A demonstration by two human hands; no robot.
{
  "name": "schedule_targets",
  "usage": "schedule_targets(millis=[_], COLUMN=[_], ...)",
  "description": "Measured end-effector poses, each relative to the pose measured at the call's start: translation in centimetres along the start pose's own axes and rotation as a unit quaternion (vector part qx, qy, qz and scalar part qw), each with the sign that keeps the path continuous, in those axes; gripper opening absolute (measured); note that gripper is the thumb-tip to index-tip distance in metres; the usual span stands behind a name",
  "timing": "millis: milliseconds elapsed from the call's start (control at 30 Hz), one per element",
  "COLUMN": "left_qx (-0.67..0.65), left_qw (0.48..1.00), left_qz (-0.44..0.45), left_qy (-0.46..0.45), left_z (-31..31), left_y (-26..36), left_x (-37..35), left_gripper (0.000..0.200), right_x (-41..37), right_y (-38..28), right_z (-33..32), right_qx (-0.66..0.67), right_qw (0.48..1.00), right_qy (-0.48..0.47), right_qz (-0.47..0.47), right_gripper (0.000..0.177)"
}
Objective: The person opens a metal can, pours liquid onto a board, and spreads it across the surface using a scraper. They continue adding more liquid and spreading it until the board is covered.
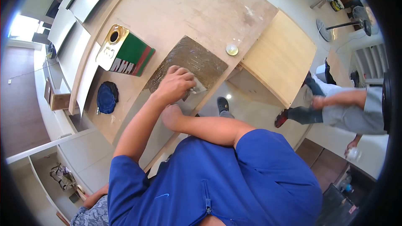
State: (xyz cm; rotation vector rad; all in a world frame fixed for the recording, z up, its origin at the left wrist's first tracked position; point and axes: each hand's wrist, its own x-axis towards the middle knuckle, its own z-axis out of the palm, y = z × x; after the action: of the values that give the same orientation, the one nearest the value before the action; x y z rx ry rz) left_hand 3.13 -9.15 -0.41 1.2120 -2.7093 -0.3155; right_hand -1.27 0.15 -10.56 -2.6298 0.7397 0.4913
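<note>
bracing my right hand (171, 116) on the near edge of the board (180, 8), fingers hidden, so i cannot tell its grip. just beyond, my left hand (176, 84) is closed over a scraper (197, 88) pressed on the glue patch (190, 58). it looks light, stiff, likely sticky; best held along its top edge. farther off, a green can (125, 52).

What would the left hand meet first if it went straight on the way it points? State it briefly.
The left hand, gripping a scraper, points across the brown smeared patch; beyond that lies bare board. The small round cap sits close to that line, though depth is unclear.
</note>
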Motion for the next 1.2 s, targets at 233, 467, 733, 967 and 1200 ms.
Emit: schedule_targets(millis=[233,467,733,967,1200], left_qx=[0.016,0.084,0.004,-0.035,0.003], left_qw=[0.996,0.992,0.976,0.902,0.93], left_qz=[0.049,-0.003,-0.218,-0.412,-0.357], left_qy=[-0.066,-0.098,-0.027,0.124,0.087], left_z=[3.2,0.3,-0.7,-1.5,3.9], left_y=[0.9,-3.6,-6.3,-4.1,-3.4], left_x=[5.4,0.7,-10.1,-10.9,-8.6], left_gripper=[0.016,0.011,0.02,0.015,0.014], right_x=[0.7,-1.4,-1.4,-1.7,0.3], right_y=[0.4,0.7,0.0,-1.1,-1.5], right_z=[2.7,-2.8,-2.1,0.2,4.1], right_qx=[0.29,0.011,-0.034,0.019,0.09], right_qw=[0.937,0.998,0.999,0.997,0.994], right_qy=[0.191,-0.069,0.026,0.042,0.067], right_qz=[-0.04,0.012,-0.02,-0.058,-0.012], right_gripper=[0.049,0.046,0.043,0.039,0.039])
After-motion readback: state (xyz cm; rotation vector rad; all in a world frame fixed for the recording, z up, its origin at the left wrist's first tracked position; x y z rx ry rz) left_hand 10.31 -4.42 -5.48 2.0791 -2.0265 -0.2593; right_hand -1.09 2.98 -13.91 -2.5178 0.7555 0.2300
